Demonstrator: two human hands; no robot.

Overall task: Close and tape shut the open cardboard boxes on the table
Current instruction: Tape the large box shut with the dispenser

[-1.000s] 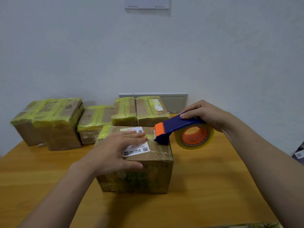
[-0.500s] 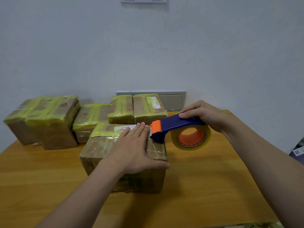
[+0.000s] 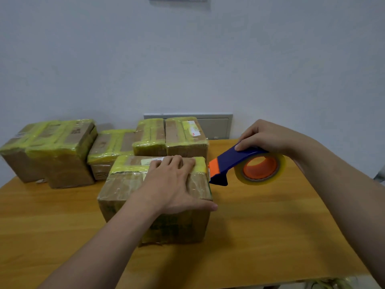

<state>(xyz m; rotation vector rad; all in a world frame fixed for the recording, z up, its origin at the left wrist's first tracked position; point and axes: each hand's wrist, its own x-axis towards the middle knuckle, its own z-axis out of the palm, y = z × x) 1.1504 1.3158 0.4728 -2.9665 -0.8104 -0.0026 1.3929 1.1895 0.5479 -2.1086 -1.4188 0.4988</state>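
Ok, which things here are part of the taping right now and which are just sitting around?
In use: near box, pressed by the left hand; tape dispenser, held by the right hand.
Sitting around: taped boxes at the back; grey wall panel.

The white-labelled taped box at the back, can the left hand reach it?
Probably yes: the left hand rests on the front brown cardboard box; the white-labelled taped box stands just behind, nothing between.
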